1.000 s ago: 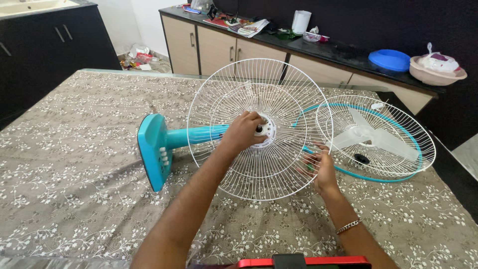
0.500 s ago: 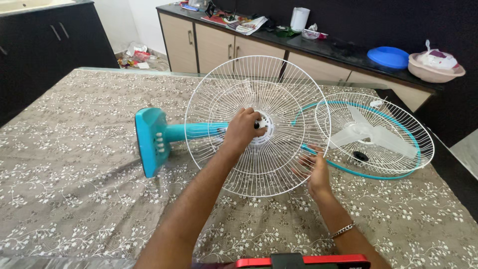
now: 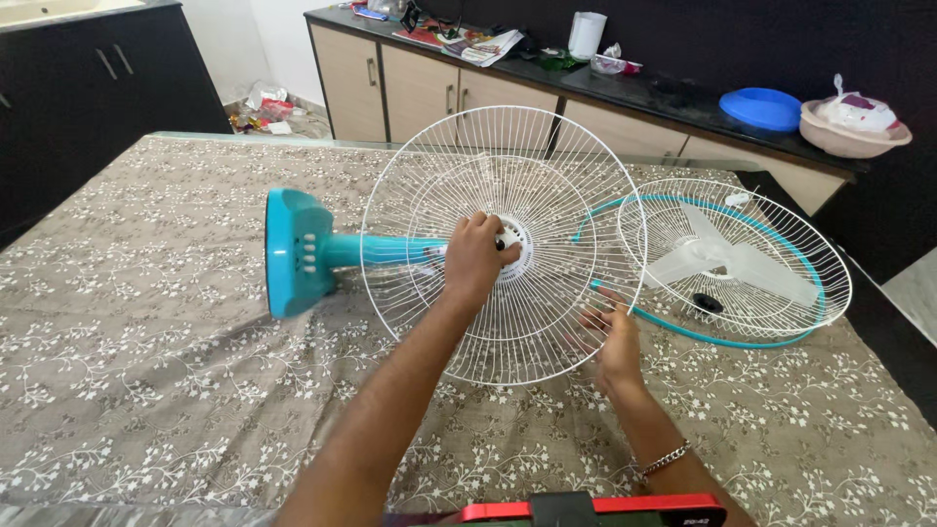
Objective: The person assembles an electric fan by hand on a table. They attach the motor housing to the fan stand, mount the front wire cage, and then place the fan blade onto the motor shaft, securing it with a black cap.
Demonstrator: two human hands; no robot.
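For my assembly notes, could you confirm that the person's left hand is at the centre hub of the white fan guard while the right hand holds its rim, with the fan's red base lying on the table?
Not quite: the base is teal, not red, as the head view shows. The left hand is at the white fan guard's centre hub, the right hand holds its rim, and the base lies on the table.

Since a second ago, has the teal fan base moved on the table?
Yes. The teal fan base has tipped up and back, toward the far table edge; the left hand grips the grille hub.
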